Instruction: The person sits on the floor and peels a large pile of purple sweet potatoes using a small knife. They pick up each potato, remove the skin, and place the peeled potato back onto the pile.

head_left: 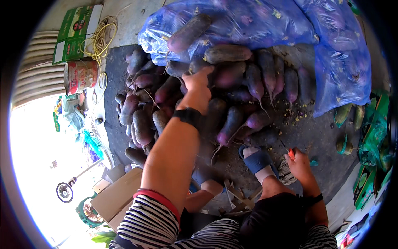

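Left hand (198,80) at dark radish (197,65) — grip unclear; right hand (300,164) closed round orange-handled knife (291,154). Seemingly picking step — next move likely calls for secure left grasp.

No readable text; blurred print on green cardboard (76,34), red-and-cream tin (81,77), green carton (365,186) at right.

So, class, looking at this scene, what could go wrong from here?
The right hand holds an orange-handled knife near a slippered foot; a slip might cut it. The purple radishes lie heaped where the left hand reaches, so disturbing one could send others rolling.
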The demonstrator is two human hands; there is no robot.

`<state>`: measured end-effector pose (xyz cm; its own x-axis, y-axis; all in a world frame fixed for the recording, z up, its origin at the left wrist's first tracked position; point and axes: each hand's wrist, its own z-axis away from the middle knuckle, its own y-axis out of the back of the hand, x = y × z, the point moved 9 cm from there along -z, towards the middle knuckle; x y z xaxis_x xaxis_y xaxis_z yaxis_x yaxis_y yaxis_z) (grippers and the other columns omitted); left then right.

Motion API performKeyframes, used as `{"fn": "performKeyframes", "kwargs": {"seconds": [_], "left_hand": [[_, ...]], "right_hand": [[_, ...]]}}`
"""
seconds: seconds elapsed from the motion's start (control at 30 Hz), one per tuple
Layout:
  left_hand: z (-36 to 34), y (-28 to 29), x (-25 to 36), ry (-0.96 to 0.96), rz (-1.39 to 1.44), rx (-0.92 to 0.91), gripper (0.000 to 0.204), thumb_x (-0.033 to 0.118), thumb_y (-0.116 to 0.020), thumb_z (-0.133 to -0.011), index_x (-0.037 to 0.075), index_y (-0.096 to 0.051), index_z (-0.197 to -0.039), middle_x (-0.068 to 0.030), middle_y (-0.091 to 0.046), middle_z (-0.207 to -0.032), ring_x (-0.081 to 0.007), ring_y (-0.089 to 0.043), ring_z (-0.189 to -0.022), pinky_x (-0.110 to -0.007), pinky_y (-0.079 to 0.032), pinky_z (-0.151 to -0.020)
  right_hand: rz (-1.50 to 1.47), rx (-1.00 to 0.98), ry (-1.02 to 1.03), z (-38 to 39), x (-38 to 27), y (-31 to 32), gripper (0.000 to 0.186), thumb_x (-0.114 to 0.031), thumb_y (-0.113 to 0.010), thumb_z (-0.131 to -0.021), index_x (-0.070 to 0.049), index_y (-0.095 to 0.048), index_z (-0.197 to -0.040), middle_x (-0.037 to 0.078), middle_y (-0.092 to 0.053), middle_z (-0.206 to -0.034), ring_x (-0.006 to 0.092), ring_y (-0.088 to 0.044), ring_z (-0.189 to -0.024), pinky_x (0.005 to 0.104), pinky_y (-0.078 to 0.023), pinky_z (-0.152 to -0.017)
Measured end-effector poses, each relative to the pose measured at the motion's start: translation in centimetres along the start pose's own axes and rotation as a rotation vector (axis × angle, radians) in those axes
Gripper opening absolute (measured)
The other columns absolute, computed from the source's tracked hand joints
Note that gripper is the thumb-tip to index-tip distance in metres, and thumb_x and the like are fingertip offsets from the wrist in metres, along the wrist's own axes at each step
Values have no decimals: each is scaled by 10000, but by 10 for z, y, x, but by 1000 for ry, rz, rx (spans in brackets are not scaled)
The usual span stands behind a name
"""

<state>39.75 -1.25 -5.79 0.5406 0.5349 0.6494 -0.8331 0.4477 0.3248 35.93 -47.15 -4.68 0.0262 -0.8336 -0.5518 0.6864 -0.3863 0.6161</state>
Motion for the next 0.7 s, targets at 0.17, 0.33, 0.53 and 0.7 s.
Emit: {"fn": "performKeyframes", "kwargs": {"seconds": [0.17,0.33,0.53,0.7], "left_hand": [[27,6,-6,-382,192,-20,833,83,-872,-711,-3,-379,-1377,-148,-574,-1232,-248,-592,-1077,-367,-510,-914],[114,40,31,-835,-1,-187,745,-5,-852,-692,-8,-467,-1329,-103,-608,-1193,-193,-607,-1052,-329,-510,-954],[190,-20,-60,105,440,-923,653,283,-772,-820,49,-492,-1361,-114,-620,-1218,-229,-607,-1119,-387,-500,-987],[213,-54,-122,261,163,-1156,711,262,-853,-739,10,-533,-1322,-100,-657,-1144,-223,-641,-1019,-372,-533,-922]], "right_hand": [[-55,33,19,0,-9,2,220,-213,-737,-883,-33,-626,-941,239,-653,-779,471,-639,-765,479,-508,-633],[-93,110,23,6,-15,32,214,-211,-728,-891,-30,-632,-952,231,-647,-787,453,-645,-748,440,-510,-626],[-109,211,272,-8,-98,83,162,-185,-702,-881,-56,-628,-947,196,-662,-839,425,-650,-736,457,-511,-616],[8,174,321,-14,-104,89,173,-186,-694,-846,-67,-569,-853,144,-635,-788,409,-636,-712,489,-497,-601]]}}
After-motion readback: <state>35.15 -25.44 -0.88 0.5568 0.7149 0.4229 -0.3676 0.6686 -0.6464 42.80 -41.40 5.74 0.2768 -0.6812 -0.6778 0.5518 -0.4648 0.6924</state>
